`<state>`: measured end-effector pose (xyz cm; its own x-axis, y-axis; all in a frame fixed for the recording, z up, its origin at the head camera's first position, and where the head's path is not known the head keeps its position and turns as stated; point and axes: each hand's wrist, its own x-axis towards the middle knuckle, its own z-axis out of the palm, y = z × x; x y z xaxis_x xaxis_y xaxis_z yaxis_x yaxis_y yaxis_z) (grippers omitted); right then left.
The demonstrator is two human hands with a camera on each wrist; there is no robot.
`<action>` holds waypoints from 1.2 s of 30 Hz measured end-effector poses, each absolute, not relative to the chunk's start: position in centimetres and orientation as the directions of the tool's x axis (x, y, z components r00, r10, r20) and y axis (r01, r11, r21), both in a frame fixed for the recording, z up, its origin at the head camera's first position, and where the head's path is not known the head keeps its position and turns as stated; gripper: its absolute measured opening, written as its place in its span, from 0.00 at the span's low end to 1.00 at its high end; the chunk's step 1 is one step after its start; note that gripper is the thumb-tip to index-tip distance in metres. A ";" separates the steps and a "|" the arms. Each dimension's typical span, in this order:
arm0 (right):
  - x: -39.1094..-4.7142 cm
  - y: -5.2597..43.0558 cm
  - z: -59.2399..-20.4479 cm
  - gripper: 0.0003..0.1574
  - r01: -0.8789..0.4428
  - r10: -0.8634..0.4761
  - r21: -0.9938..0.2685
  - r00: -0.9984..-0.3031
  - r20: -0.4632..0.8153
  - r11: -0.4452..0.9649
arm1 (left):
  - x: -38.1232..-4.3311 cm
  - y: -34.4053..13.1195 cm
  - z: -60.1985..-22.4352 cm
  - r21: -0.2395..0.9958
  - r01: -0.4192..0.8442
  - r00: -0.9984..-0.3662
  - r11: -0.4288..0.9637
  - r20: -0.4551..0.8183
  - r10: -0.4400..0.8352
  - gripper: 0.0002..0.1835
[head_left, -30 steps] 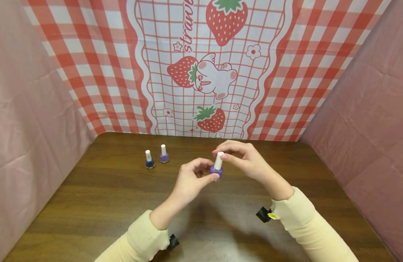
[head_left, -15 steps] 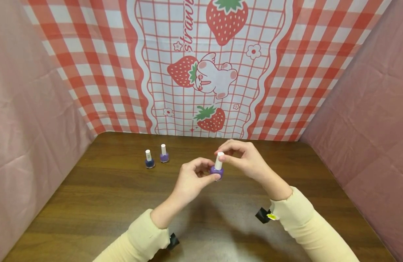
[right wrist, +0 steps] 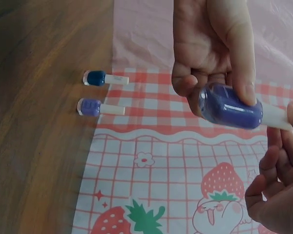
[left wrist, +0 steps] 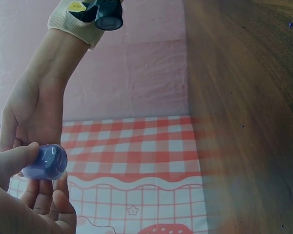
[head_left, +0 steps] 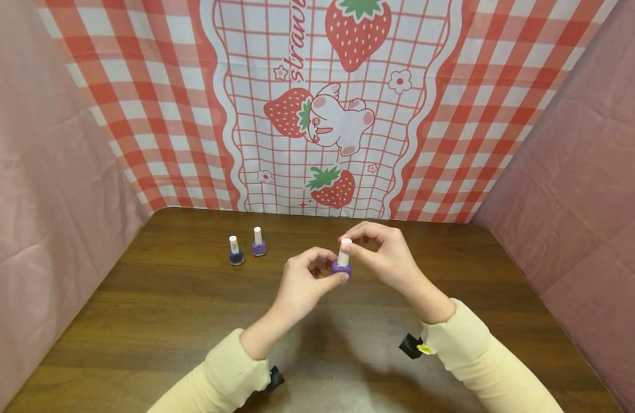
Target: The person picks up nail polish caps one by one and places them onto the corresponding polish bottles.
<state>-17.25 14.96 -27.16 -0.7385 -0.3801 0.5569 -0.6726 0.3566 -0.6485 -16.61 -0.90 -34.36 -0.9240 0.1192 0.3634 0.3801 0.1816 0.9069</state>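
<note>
Both hands are on one purple nail polish bottle with a white cap, held up over the table at the middle of the head view. My left hand grips the glass body between thumb and fingers. Higher up, the thumb and fingertips of my right hand pinch the cap, which is on the bottle. The right wrist view shows the bottle lying across the picture, the left thumb pressed along its glass. From the left wrist, the bottle's rounded base faces the camera, and the cap is hidden.
Two more nail polish bottles stand upright at the back left of the wooden table: a dark blue one and a purple one. A strawberry-print checked cloth hangs behind, with pink cloths at both sides.
The right wrist and forearm have shifted slightly left and down, with the thumb moved a little across the cap. The left hand stays nearly still on the bottle. The two standing bottles have not moved.
</note>
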 end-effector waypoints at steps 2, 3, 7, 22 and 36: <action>-17.2 14.8 -27.3 0.02 -0.683 -0.361 -0.633 -0.730 0.580 0.365 | -16.6 -0.9 -34.3 0.903 0.384 -0.923 0.192 0.368 0.112 0.13; -17.1 14.8 -27.3 0.02 -0.686 -0.351 -0.628 -0.728 0.589 0.368 | -16.6 -0.9 -34.3 0.902 0.384 -0.923 0.198 0.369 0.109 0.13; -17.1 14.6 -27.6 0.03 -0.697 -0.326 -0.614 -0.717 0.617 0.370 | -16.6 -0.8 -34.2 0.891 0.393 -0.919 0.225 0.381 0.098 0.13; -17.0 14.4 -27.7 0.08 -0.581 -0.296 -0.712 -0.814 0.501 0.394 | -17.0 -1.1 -34.3 0.897 0.400 -0.916 0.190 0.384 0.116 0.13; -19.6 17.7 -29.6 0.16 -0.572 -0.290 -0.685 -0.820 0.494 0.451 | -17.8 -3.0 -34.6 0.892 0.374 -0.926 0.255 0.373 0.053 0.14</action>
